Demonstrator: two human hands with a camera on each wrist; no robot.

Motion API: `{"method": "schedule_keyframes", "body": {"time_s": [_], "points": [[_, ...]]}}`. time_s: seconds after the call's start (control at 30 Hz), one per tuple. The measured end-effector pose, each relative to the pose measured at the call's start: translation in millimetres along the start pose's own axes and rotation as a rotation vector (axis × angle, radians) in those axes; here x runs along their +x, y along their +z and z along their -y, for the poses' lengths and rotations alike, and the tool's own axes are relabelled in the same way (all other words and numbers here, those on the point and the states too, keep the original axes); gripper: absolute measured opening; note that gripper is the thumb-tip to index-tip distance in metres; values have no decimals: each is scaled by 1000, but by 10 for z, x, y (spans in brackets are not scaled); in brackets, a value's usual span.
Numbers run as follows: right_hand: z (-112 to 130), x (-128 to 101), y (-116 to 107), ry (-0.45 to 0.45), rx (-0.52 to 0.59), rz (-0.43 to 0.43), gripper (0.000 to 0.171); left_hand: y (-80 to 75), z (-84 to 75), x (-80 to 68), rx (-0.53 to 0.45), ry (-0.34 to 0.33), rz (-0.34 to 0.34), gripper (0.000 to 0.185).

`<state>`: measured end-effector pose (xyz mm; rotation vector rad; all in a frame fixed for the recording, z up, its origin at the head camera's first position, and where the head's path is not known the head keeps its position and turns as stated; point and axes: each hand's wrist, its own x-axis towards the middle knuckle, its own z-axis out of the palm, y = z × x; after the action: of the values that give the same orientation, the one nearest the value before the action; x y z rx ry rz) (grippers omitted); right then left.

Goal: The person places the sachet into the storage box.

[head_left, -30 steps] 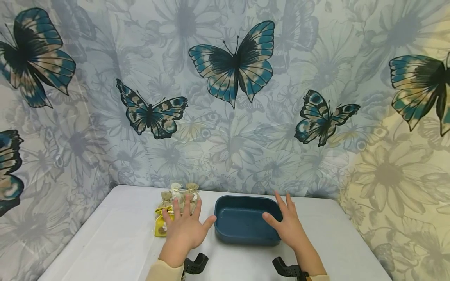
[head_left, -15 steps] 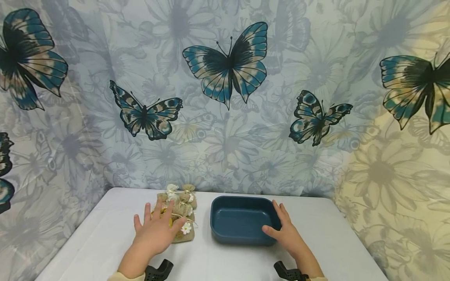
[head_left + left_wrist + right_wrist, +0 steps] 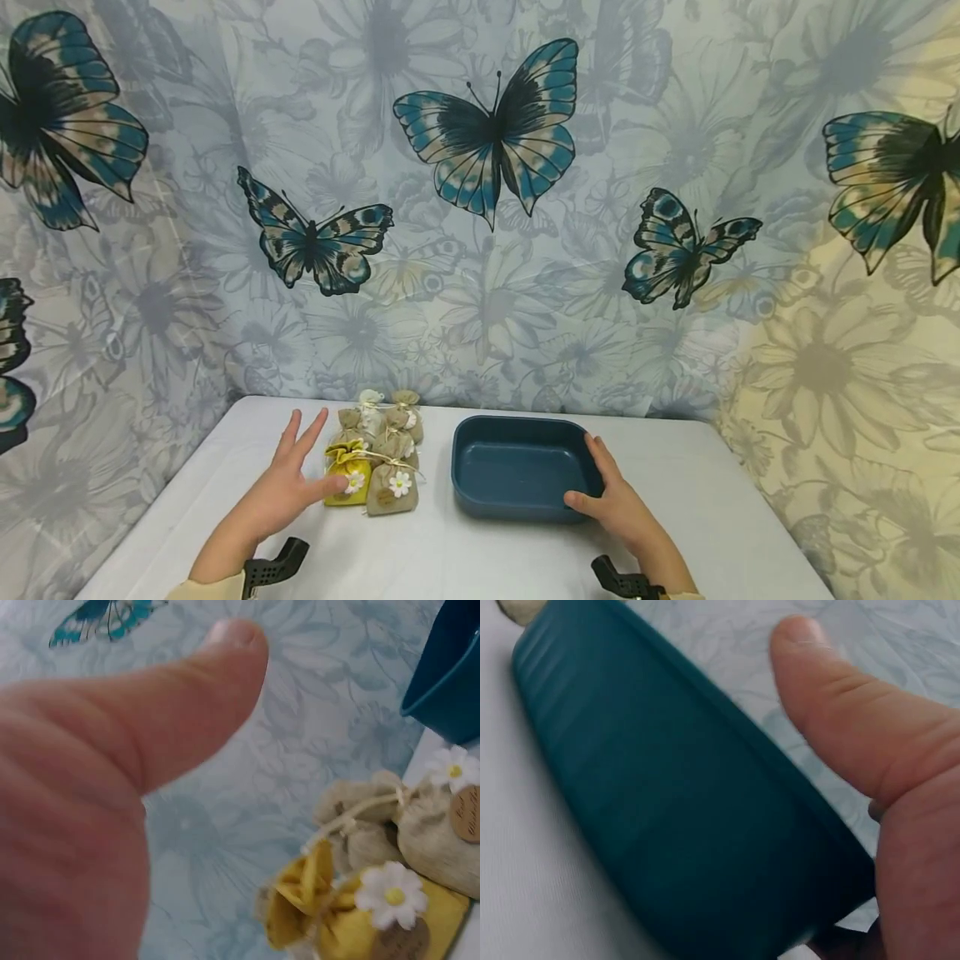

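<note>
Bare fingers (image 3: 303,433) of the left hand (image 3: 281,493) spread straight and open, holding nothing; thumb tip sits at the near-left edge of the yellow pouch (image 3: 348,482), contact hard to tell. Left wrist view shows the thumb in front and the yellow pouch with its white daisy below right. Burlap pouch (image 3: 392,488) with a daisy stands just right of the yellow one, touching it; more small burlap pouches (image 3: 382,422) cluster just behind, toward the far side. Right hand (image 3: 618,505) rests against the near-right corner of the dark teal tray (image 3: 517,497), fingers (image 3: 600,454) laid straight along its right rim, thumb on the near wall, not curled round it. Tray sits on the white table (image 3: 465,558), centre-right, just right of the pouches, apart from them. Butterfly-print curtain (image 3: 480,200) hangs behind the table's far edge and round both sides.
</note>
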<state>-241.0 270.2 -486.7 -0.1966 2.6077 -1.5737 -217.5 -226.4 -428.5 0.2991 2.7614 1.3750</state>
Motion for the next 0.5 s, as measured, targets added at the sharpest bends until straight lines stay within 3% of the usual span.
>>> {"method": "schedule_keyframes", "body": {"time_s": [0.27, 0.33, 0.5], "points": [[-121, 18, -6, -47, -51, 16, 107, 140, 388, 51, -428, 70, 102, 94], [-138, 20, -9, -59, -68, 11, 107, 169, 434, 58, -472, 59, 112, 91], [-184, 29, 3, -89, -81, -7, 105, 210, 475, 80, -442, -5, 96, 85]]}}
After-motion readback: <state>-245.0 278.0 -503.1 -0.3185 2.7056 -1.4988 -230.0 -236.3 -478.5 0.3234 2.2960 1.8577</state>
